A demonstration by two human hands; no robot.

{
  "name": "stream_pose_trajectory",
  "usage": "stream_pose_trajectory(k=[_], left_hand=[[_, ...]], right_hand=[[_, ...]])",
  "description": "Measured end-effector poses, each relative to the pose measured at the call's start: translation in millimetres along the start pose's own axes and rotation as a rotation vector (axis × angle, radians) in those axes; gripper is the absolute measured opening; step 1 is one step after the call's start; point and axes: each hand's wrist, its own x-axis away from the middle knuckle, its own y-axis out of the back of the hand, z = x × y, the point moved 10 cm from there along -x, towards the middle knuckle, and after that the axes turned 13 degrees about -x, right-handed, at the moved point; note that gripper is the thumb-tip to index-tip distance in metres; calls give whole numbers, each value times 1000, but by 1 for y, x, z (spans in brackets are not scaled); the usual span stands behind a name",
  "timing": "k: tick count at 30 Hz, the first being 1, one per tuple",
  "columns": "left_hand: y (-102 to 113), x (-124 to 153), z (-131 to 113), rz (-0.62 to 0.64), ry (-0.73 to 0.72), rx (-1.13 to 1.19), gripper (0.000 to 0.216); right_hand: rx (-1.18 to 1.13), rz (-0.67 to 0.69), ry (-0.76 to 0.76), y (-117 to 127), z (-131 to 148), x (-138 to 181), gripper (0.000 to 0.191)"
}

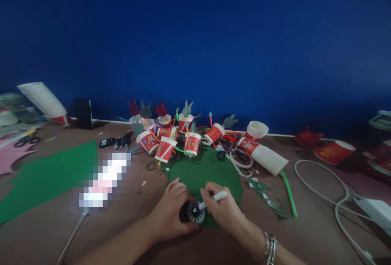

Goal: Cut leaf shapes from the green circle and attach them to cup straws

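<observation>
My left hand [171, 212] is closed around the side of a round grey tape roll [200, 218], thumb at its near edge and fingers at its far side. The roll lies flat on a large rounded piece of green paper [210, 175]. In my right hand [224, 210] is a white marker [218, 196], pinched and slanting down to the left. Its dark tip end is over the roll's inner opening; I cannot tell whether it touches the paper. Just beyond the paper stand and lean several red paper cups [192, 144] with rabbit-shaped heads and pipe-cleaner limbs.
A stack of paper cups [265, 157] lies on the right, near a green pipe cleaner [289, 193] and a white cable [339, 208]. Left are a blurred-out bright device [105, 181], green paper [58, 175], keys [124, 140] and scissors [27, 139]. A blue wall [195, 45] rises behind.
</observation>
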Motion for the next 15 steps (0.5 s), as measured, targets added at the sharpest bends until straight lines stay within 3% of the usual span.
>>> stream_pose_trajectory(k=[15], left_hand=[[-3, 1, 2, 38, 12, 20, 43]], right_hand=[[-84, -13, -23, -2, -3, -1, 32]])
